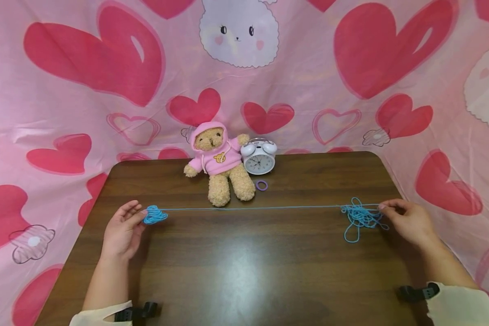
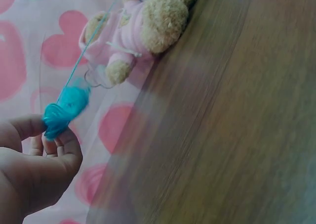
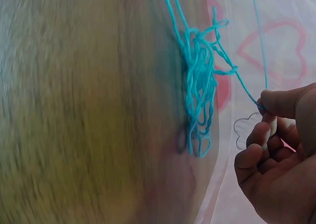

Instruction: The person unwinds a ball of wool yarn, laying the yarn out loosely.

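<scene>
Between thumb and fingers, my left hand [image 1: 122, 231] pinches a small wound bundle of blue yarn [image 1: 155, 215] above the left side of the table. From that bundle a taut strand [image 1: 252, 208] runs nearly level across to the right. There my right hand [image 1: 409, 222] pinches the strand between thumb and forefinger, its other fingers curled. Just left of the right hand lies a loose, tangled heap of the same yarn [image 1: 362, 215] with several loops. In the right wrist view, a strand leads from this tangle [image 3: 200, 80] to the pinching fingertips [image 3: 269, 98].
At the back of the brown wooden table [image 1: 236, 253] sits a teddy bear [image 1: 218, 156] in a pink hoodie. Beside it stand a white alarm clock [image 1: 259, 160] and a purple ring [image 1: 262, 185] lying flat. A pink heart-patterned cloth [image 1: 301, 77] hangs behind and around the table.
</scene>
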